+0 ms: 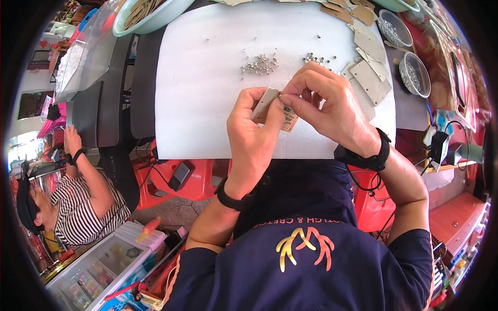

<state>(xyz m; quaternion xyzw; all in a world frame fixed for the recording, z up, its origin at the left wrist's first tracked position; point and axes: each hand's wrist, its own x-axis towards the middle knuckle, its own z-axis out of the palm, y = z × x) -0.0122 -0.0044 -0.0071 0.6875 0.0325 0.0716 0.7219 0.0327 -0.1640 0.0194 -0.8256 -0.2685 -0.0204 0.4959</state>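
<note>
My left hand [252, 129] grips a small tan cardboard tag [265, 102] over a white foam mat [197, 83]. My right hand [326, 101] pinches at the tag's upper edge with thumb and forefinger, seemingly on a tiny metal stud, too small to make out. A second printed tag [288, 120] hangs under the hands. Several small silver studs [259, 65] lie scattered on the mat just beyond the hands. Both wrists wear black bands.
A stack of tan tags [369, 78] lies right of the mat, with two round bowls of metal parts [415, 75] beyond. A pale green basin [148, 18] sits top left. Another person in a striped shirt [78, 207] sits lower left by a glass case [104, 264].
</note>
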